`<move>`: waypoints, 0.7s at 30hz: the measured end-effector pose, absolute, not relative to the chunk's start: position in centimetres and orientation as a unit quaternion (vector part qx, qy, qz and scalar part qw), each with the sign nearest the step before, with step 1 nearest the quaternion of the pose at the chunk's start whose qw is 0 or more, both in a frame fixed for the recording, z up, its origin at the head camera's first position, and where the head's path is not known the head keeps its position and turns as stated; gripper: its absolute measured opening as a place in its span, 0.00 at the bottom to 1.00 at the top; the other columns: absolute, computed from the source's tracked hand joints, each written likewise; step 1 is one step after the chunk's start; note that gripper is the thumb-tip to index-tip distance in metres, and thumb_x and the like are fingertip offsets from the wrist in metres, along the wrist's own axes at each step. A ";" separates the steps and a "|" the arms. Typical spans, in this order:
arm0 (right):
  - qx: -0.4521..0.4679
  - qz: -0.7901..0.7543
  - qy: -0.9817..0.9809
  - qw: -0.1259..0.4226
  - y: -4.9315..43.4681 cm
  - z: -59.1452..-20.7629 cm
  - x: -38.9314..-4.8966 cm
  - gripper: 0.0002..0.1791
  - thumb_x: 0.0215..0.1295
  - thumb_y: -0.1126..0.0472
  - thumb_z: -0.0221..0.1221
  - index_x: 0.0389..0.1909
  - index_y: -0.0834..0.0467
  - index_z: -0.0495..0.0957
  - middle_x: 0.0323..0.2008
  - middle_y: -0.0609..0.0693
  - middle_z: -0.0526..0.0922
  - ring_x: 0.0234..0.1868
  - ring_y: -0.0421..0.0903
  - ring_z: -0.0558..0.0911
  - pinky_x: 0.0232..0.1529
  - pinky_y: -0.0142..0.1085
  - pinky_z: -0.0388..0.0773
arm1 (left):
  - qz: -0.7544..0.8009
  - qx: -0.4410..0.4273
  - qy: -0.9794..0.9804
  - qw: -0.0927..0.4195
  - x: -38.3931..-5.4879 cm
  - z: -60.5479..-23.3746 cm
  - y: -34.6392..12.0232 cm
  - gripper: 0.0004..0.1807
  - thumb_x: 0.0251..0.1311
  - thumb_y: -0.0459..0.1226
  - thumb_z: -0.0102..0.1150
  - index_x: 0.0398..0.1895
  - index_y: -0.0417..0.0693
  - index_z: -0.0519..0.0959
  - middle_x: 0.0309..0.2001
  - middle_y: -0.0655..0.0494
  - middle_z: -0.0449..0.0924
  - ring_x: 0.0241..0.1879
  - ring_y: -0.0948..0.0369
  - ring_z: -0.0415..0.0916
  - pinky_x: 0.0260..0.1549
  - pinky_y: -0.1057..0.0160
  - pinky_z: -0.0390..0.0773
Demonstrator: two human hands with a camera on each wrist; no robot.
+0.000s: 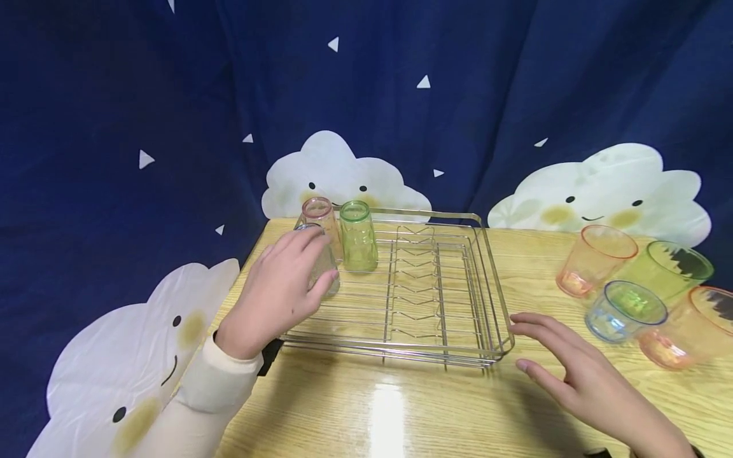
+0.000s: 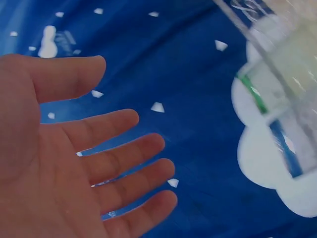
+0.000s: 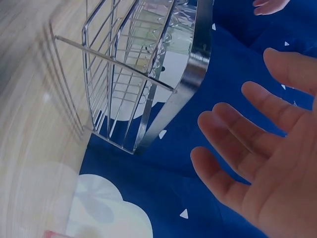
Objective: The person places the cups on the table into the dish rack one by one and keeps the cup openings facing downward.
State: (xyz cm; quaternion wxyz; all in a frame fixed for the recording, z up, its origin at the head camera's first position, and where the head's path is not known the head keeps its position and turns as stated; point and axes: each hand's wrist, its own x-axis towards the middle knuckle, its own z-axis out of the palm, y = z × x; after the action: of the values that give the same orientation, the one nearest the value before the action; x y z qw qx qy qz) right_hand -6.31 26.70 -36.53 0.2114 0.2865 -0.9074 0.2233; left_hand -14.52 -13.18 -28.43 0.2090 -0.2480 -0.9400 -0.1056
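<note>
My left hand (image 1: 283, 286) hovers over the left side of the wire dish rack (image 1: 412, 348), in front of a blue-rimmed glass (image 1: 328, 261) that it partly hides in the head view. In the left wrist view its fingers are extended and hold nothing, apart from that glass (image 2: 290, 151). Behind stand an upside-down pink glass (image 1: 319, 213) and a green one (image 1: 359, 238), both in the rack. Just off the rack's right front corner is my right hand (image 1: 578, 369), fingers loosely spread with nothing in them.
On the right of the wooden table (image 1: 321, 407), several glasses stand upright: an orange one (image 1: 601, 254), a green one (image 1: 658, 267), a small blue one (image 1: 627, 312) and another orange one (image 1: 681, 331). A dark blue curtain (image 1: 401, 108) with cloud prints hangs behind.
</note>
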 end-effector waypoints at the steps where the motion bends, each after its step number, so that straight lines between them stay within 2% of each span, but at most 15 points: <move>1: 0.286 0.223 -0.908 0.212 26.8 -36.5 -6.3 0.32 0.49 0.66 0.72 0.58 0.50 0.78 0.58 0.49 0.79 0.66 0.22 0.64 0.66 0.11 0.52 | -0.109 -0.257 -0.936 0.217 -13.9 -28.4 -13.0 0.25 0.61 0.44 0.61 0.59 0.43 0.77 0.62 0.47 0.77 0.63 0.48 0.73 0.60 0.44 0.76; 10: 0.271 0.221 -0.912 0.214 27.7 -36.5 -6.2 0.33 0.48 0.67 0.73 0.58 0.47 0.77 0.58 0.47 0.79 0.65 0.20 0.64 0.63 0.09 0.52 | -0.137 -0.322 -0.903 0.249 -11.0 -29.4 -12.0 0.24 0.60 0.44 0.64 0.58 0.46 0.78 0.59 0.51 0.79 0.61 0.53 0.75 0.61 0.50 0.77; 15: 0.253 0.219 -0.918 0.213 28.5 -36.5 -6.2 0.33 0.49 0.67 0.73 0.59 0.48 0.77 0.59 0.48 0.79 0.64 0.18 0.63 0.56 0.10 0.56 | -0.159 -0.356 -0.889 0.241 -10.3 -30.1 -11.4 0.23 0.61 0.44 0.63 0.58 0.46 0.78 0.59 0.52 0.79 0.61 0.54 0.75 0.62 0.52 0.76; 19: 0.233 0.213 -0.924 0.216 29.5 -36.2 -6.0 0.33 0.49 0.66 0.73 0.59 0.48 0.77 0.58 0.49 0.79 0.63 0.16 0.62 0.47 0.14 0.61 | -0.162 -0.365 -0.889 0.226 -10.1 -30.7 -10.9 0.23 0.61 0.44 0.63 0.59 0.47 0.78 0.60 0.52 0.78 0.62 0.54 0.75 0.63 0.53 0.75; 21: 0.224 0.215 -0.926 0.217 30.2 -36.1 -6.0 0.33 0.50 0.67 0.72 0.59 0.49 0.77 0.59 0.46 0.78 0.64 0.16 0.61 0.46 0.14 0.62 | -0.164 -0.367 -0.888 0.221 -10.1 -30.9 -10.7 0.23 0.61 0.44 0.63 0.59 0.47 0.78 0.61 0.52 0.78 0.63 0.54 0.75 0.64 0.53 0.75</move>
State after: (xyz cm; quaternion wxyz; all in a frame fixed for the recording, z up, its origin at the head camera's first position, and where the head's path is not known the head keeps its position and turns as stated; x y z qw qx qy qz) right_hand -5.96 30.17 -36.06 0.2170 0.2238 -0.9256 0.2148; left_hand -10.13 -10.69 -30.95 0.2213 -0.3670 -0.8885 -0.1644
